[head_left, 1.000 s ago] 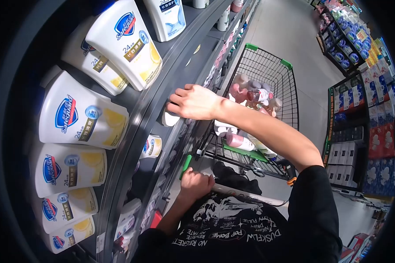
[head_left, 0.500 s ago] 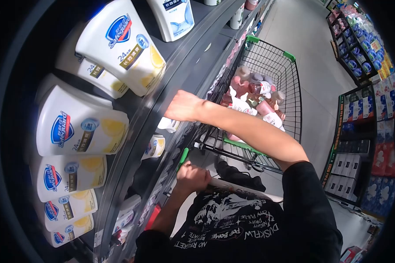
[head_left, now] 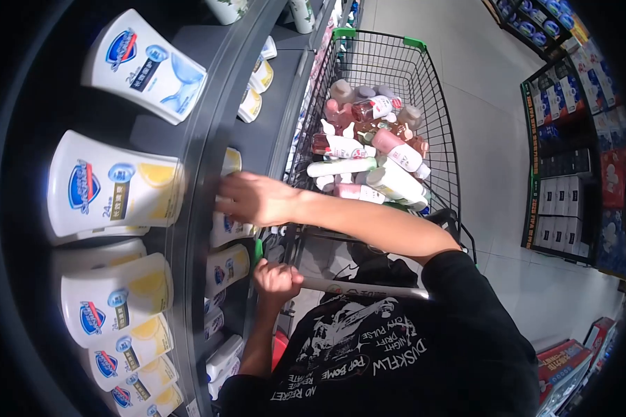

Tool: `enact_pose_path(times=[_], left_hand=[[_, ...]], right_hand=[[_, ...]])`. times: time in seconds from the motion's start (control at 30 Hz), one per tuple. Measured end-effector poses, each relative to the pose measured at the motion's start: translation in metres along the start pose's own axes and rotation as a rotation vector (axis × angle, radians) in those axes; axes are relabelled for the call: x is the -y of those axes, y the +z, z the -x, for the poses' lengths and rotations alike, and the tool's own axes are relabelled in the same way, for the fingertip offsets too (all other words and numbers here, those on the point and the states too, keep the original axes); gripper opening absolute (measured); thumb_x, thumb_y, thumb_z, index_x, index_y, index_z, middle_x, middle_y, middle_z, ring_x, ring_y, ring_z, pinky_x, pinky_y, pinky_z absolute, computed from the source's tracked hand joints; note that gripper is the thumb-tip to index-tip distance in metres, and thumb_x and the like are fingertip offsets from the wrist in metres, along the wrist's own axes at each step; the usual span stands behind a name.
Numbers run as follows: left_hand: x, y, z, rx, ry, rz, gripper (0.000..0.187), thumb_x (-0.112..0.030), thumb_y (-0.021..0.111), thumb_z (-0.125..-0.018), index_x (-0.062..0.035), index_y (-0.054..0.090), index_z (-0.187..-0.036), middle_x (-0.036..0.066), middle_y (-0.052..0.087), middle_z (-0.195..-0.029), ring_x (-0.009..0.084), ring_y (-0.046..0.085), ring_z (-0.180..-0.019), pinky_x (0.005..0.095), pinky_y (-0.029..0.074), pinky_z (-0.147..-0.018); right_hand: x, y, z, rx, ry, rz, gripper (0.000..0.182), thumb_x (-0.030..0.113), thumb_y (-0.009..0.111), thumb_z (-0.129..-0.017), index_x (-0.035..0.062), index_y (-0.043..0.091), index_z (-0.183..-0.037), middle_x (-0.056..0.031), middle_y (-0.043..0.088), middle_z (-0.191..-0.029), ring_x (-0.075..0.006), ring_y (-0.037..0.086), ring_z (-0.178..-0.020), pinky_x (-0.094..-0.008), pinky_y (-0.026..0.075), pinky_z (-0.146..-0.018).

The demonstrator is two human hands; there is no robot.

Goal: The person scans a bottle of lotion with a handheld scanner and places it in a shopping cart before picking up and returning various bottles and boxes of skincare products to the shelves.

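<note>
My right hand (head_left: pixel 249 199) reaches across to the shelf on the left, its fingers stretched toward white bottles with yellow labels on the level below. One such bottle (head_left: pixel 227 229) stands right beside the fingers; the fingertips are partly lost against the shelf edge, so contact cannot be made out. Closed around the shopping cart handle (head_left: pixel 355 287) is my left hand (head_left: pixel 278 279), low in front of my body. Ahead, the black wire cart (head_left: pixel 435 104) with green corners carries several bottles, among them a pink one (head_left: pixel 400 151) and a white one (head_left: pixel 395 182).
On the upper shelf stand white Safeguard bottles (head_left: pixel 115 182) with lemon pictures and a blue-patterned one (head_left: pixel 146 66). The grey shelf edge (head_left: pixel 200 132) runs along my left. Across the aisle floor (head_left: pixel 483 139) are stacked boxes (head_left: pixel 560 198) and a red box (head_left: pixel 563 361).
My view has shifted along the shelf, and the cart's contents show more fully. My right hand, earlier largely behind the shelf edge, now shows its fingers. My left hand stays on the handle.
</note>
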State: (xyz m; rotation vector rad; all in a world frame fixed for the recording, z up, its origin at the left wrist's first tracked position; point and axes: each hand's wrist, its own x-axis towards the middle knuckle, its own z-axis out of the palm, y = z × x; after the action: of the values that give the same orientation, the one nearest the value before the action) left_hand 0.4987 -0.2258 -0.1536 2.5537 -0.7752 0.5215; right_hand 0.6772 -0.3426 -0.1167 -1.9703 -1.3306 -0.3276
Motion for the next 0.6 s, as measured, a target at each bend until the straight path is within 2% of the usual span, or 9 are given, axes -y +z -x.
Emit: enact_pose_path(times=[0.07, 0.1, 0.17, 0.23, 0.27, 0.33, 0.4, 0.43, 0.6], left_hand=[[0.000, 0.000, 0.002, 0.042, -0.023, 0.011, 0.020, -0.019, 0.059, -0.069, -0.0122, 0.051, -0.052, 0.003, 0.054, -0.052, 0.0230, 0.054, -0.050, 0.0379, 0.042, -0.058], [0.001, 0.000, 0.003, 0.126, -0.060, 0.029, 0.019, -0.018, 0.058, -0.069, -0.0120, 0.051, -0.052, 0.004, 0.054, -0.052, 0.0228, 0.054, -0.049, 0.0379, 0.041, -0.057], [0.000, -0.001, -0.005, 0.196, -0.096, 0.058, 0.021, -0.015, 0.055, -0.071, -0.0091, 0.051, -0.051, 0.005, 0.053, -0.051, 0.0235, 0.054, -0.047, 0.0377, 0.040, -0.055], [-0.001, -0.003, -0.011, 0.233, -0.114, 0.059, 0.021, -0.015, 0.055, -0.071, -0.0088, 0.051, -0.051, 0.005, 0.054, -0.052, 0.0235, 0.054, -0.047, 0.0377, 0.040, -0.055], [-0.001, -0.002, -0.013, 0.265, -0.135, 0.056, 0.021, -0.015, 0.055, -0.071, -0.0086, 0.052, -0.051, 0.005, 0.055, -0.052, 0.0235, 0.054, -0.047, 0.0377, 0.040, -0.055], [0.000, -0.001, -0.016, 0.285, -0.135, 0.067, 0.022, -0.015, 0.054, -0.071, -0.0086, 0.053, -0.050, 0.005, 0.055, -0.052, 0.0235, 0.054, -0.047, 0.0376, 0.040, -0.055], [0.000, -0.001, -0.018, 0.304, -0.134, 0.068, 0.022, -0.015, 0.054, -0.071, -0.0085, 0.053, -0.050, 0.006, 0.055, -0.051, 0.0235, 0.054, -0.047, 0.0376, 0.040, -0.055], [0.001, 0.000, -0.018, 0.324, -0.139, 0.059, 0.021, -0.015, 0.054, -0.071, -0.0092, 0.053, -0.050, 0.005, 0.054, -0.051, 0.0237, 0.053, -0.047, 0.0373, 0.039, -0.056], [0.002, 0.002, -0.019, 0.404, -0.146, 0.064, 0.019, -0.015, 0.055, -0.070, -0.0113, 0.053, -0.051, 0.004, 0.051, -0.050, 0.0242, 0.050, -0.048, 0.0366, 0.036, -0.056]], right_hand=[[-0.016, -0.046, 0.037, -0.124, 0.210, -0.006, 0.047, 0.011, 0.063, -0.078, 0.0029, 0.051, -0.123, -0.0178, 0.051, -0.122, -0.0326, 0.053, -0.113, -0.0420, 0.045, -0.096], [-0.035, -0.058, 0.067, -0.154, 0.368, 0.006, 0.052, 0.012, 0.064, -0.082, 0.0051, 0.045, -0.130, -0.0184, 0.049, -0.127, -0.0364, 0.050, -0.116, -0.0433, 0.043, -0.099], [-0.064, -0.085, 0.137, -0.242, 0.932, 0.018, 0.046, 0.007, 0.062, -0.082, 0.0014, 0.046, -0.124, -0.0235, 0.053, -0.120, -0.0401, 0.054, -0.110, -0.0456, 0.045, -0.093], [-0.099, -0.101, 0.233, 0.127, 1.315, 0.135, 0.041, 0.014, 0.065, -0.077, 0.0004, 0.054, -0.114, -0.0250, 0.063, -0.101, -0.0401, 0.061, -0.096, -0.0442, 0.050, -0.086], [-0.103, -0.109, 0.274, 0.382, 1.422, 0.143, 0.044, 0.018, 0.070, -0.072, 0.0012, 0.058, -0.111, -0.0240, 0.064, -0.100, -0.0374, 0.062, -0.097, -0.0417, 0.050, -0.087], [-0.103, -0.108, 0.343, 0.578, 1.420, 0.054, 0.038, 0.019, 0.068, -0.067, -0.0003, 0.064, -0.100, -0.0237, 0.067, -0.099, -0.0356, 0.066, -0.094, -0.0408, 0.053, -0.084], [-0.097, -0.106, 0.377, 0.692, 1.418, -0.022, 0.043, 0.023, 0.074, -0.061, 0.0008, 0.068, -0.098, -0.0220, 0.068, -0.101, -0.0332, 0.067, -0.095, -0.0379, 0.053, -0.085], [-0.102, -0.102, 0.389, 0.801, 1.472, -0.101, 0.066, 0.029, 0.083, -0.056, 0.0030, 0.062, -0.113, -0.0191, 0.067, -0.105, -0.0325, 0.064, -0.099, -0.0373, 0.051, -0.086], [-0.102, -0.086, 0.403, 0.851, 1.524, -0.075, 0.053, 0.029, 0.085, -0.053, 0.0025, 0.072, -0.098, -0.0169, 0.070, -0.102, -0.0284, 0.067, -0.095, -0.0353, 0.054, -0.084]])
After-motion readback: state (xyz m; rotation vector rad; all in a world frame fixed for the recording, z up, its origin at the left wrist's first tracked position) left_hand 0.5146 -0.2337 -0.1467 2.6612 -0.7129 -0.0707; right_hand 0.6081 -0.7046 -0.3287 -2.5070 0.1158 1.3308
